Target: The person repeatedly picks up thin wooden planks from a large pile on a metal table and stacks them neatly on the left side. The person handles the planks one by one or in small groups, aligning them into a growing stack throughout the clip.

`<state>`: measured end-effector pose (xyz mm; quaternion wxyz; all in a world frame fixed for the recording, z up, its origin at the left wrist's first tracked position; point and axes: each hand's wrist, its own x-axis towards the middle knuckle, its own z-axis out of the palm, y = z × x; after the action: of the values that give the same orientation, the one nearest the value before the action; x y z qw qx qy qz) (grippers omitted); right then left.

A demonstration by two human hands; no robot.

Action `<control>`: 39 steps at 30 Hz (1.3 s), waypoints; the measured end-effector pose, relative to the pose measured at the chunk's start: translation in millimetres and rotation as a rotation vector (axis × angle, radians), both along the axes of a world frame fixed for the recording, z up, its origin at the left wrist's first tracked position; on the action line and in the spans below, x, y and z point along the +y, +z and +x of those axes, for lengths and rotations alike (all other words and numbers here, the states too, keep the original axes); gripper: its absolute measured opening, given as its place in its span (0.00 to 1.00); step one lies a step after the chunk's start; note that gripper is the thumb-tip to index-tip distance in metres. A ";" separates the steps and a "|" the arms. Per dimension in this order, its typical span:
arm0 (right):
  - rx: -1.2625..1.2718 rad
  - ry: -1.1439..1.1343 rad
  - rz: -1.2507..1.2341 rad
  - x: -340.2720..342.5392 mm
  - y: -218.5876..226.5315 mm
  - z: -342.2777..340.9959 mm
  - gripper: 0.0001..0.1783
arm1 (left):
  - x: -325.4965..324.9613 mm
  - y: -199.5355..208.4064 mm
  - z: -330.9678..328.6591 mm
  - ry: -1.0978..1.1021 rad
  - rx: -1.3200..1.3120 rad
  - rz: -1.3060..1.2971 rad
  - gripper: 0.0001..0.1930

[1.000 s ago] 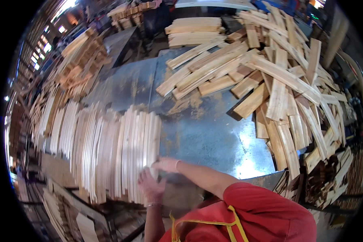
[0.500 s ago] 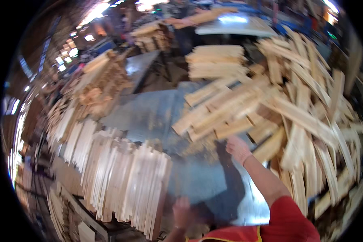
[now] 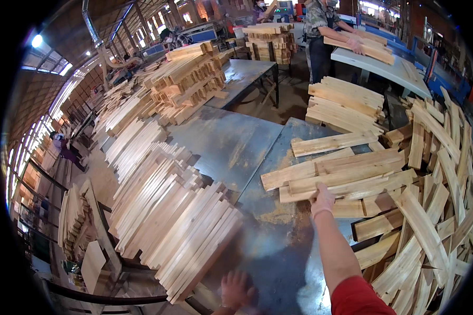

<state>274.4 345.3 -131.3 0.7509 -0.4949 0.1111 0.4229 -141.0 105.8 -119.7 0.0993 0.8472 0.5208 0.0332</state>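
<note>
My right hand reaches out over the near side of a loose pile of pale wooden boards. Its fingers are closed on the edge of one wooden board, close to the board's left end. More boards lie under and beside it, partly overlapping. Low in the picture, my left hand holds nothing, its fingers apart and slightly blurred above the metal tabletop. Just left of that hand stands a long row of wooden strips, set on edge side by side.
A big tangle of boards fills the right side. Behind the pile sits a neat board stack; another tall stack stands at the far left. Across the way a co-worker handles boards at a pale table.
The view has swung, shifting the scene. My right hand has moved from beside the pile onto a board and closed on it. My left hand stays low near the strips.
</note>
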 end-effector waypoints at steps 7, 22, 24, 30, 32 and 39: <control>-0.129 0.384 0.169 -274.6 93.4 -68.0 0.33 | -4.8 -12.1 -9.8 0.008 -0.028 -0.002 0.37; -1.572 0.824 -1.167 -405.1 52.9 -137.4 0.45 | -8.4 25.3 -62.1 -0.209 -0.210 -0.193 0.28; -1.429 0.817 -1.170 -407.2 57.8 -140.9 0.48 | -25.6 42.0 -76.6 -0.270 -0.212 -0.163 0.32; -1.968 0.921 -0.830 -422.9 121.4 -217.3 0.50 | -38.9 158.0 -115.1 -0.532 -0.214 0.287 0.33; -2.042 1.090 -0.329 -393.7 170.0 -247.0 0.36 | -27.4 197.9 -114.8 -0.560 -0.079 0.274 0.31; -2.180 0.689 -0.463 -315.0 160.0 -244.3 0.44 | 86.6 183.6 -215.5 -0.258 -0.250 0.014 0.09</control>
<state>30.2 30.3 28.7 0.1860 -0.7252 -0.6586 -0.0752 -356.4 192.3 63.9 0.1609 0.8969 0.3911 0.1289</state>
